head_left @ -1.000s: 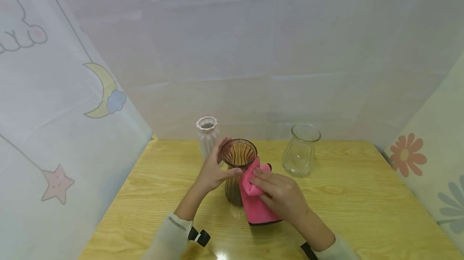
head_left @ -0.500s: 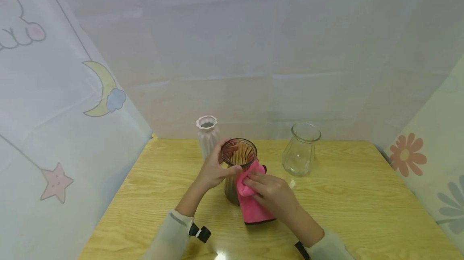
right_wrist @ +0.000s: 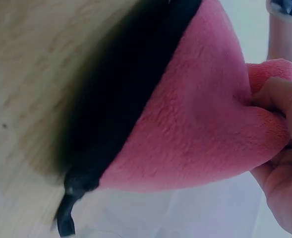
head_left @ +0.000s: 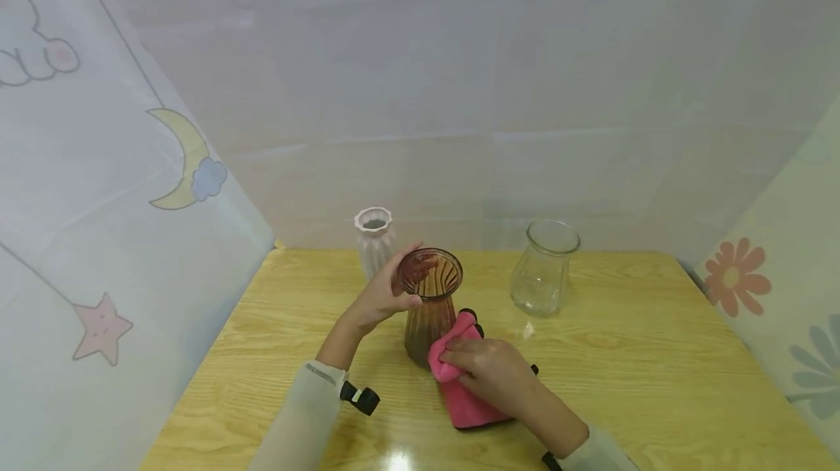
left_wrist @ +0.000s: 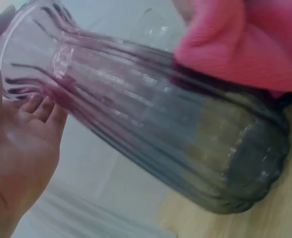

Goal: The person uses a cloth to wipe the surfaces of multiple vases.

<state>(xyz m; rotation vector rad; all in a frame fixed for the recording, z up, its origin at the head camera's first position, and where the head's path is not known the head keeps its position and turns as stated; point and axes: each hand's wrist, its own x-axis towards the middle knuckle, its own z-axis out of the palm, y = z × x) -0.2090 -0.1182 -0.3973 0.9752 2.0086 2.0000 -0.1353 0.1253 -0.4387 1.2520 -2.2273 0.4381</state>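
A ribbed glass vase (head_left: pixel 429 329), purplish-brown at the top and grey toward its base, stands on the wooden table in the head view. My left hand (head_left: pixel 383 297) grips it just below the flared rim, thumb in front and fingers behind. In the left wrist view the vase (left_wrist: pixel 150 109) fills the middle, with the left palm (left_wrist: pixel 24 148) at its neck. My right hand (head_left: pixel 495 369) pinches a pink cloth (head_left: pixel 469 405) with black edging against the vase's lower right side. The bunched cloth (right_wrist: pixel 185 114) hangs from the fingers in the right wrist view.
Behind the left hand stands a white fluted vase (head_left: pixel 376 245), partly hidden. A clear glass vase (head_left: pixel 541 278) is at the back right of the table (head_left: pixel 643 354). Printed sheets (head_left: pixel 420 92) enclose the table's back and sides.
My right hand has slid the pink cloth down the vase's right side, from near the neck toward the base. My left hand keeps its hold at the neck, its thumb shifted slightly left.
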